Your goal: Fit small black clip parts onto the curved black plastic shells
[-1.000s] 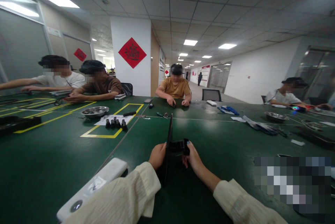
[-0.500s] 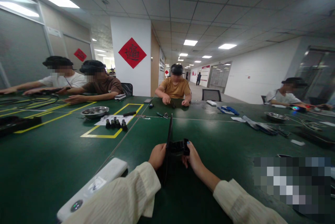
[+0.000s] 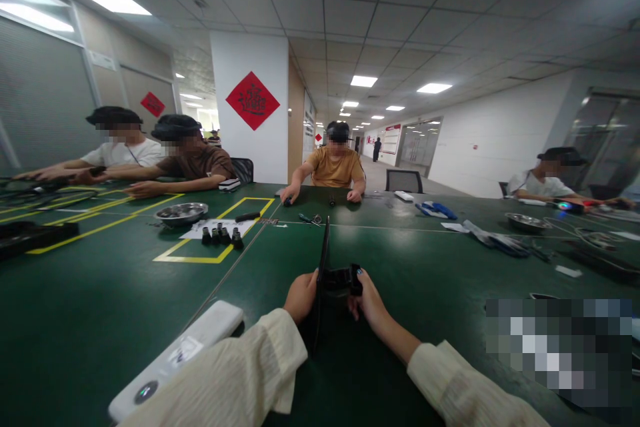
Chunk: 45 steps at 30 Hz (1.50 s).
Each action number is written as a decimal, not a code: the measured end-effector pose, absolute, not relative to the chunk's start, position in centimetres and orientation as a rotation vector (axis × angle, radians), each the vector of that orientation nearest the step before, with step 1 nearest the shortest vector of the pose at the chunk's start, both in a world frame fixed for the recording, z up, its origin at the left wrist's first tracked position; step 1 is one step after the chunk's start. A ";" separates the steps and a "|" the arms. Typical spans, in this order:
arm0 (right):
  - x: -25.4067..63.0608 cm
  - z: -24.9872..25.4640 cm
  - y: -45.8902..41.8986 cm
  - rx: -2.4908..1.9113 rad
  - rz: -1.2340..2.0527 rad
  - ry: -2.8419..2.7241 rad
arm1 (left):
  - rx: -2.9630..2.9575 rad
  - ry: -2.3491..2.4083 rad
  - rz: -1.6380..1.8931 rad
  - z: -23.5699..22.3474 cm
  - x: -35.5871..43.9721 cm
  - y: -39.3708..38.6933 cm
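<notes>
A thin, flat black panel (image 3: pixel 325 250) stands upright in front of me, seen almost edge-on. From its right face juts a black bracket-like part (image 3: pixel 339 279); its exact kind is unclear. My left hand (image 3: pixel 301 297) is closed against the panel's left side, fingers partly hidden behind it. Closed on the outer end of the bracket-like part is my right hand (image 3: pixel 373 299), thumb on top and fingers curled below. The panel's lower end is close to the green table (image 3: pixel 410 280); whether it rests there I cannot tell.
Left of my left forearm lies a long white device (image 3: pixel 200 340). Farther off are several black cylindrical parts (image 3: pixel 223 236), a metal bowl (image 3: pixel 181 213) and pliers (image 3: pixel 305 218). Blue-and-grey gloves (image 3: pixel 500 244) lie to the right. A person (image 3: pixel 336 167) sits opposite; others sit left and right.
My hands and the black panel hold the same pose. Across the table, the person opposite has reached one hand leftward to a small dark object. A person at far left has shifted their arms.
</notes>
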State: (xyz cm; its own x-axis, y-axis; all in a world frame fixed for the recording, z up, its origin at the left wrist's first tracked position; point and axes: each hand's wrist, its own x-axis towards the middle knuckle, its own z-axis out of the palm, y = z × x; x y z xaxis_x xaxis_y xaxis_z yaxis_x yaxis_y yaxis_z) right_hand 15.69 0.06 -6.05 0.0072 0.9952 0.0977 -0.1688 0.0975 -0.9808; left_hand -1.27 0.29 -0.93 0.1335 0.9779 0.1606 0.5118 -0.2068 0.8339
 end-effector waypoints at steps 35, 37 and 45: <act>15.7 -6.3 0.2 -0.959 1.232 -1.144 | 1.798 1.415 0.985 -0.9 -1.4 0.1; 15.8 -6.4 0.3 -0.961 1.229 -1.144 | 1.804 1.396 0.988 -1.0 -1.5 0.1; 15.6 -6.1 0.2 -0.987 1.212 -1.130 | 1.866 1.413 0.966 -1.0 -1.4 0.2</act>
State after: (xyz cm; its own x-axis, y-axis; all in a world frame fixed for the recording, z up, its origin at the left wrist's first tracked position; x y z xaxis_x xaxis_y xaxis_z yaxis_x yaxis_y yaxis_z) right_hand 15.58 0.18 -6.10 0.0032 0.9934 0.1147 -0.1837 0.1134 -0.9764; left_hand -1.43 0.15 -0.95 0.1684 0.9668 0.1924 0.5303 -0.2534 0.8090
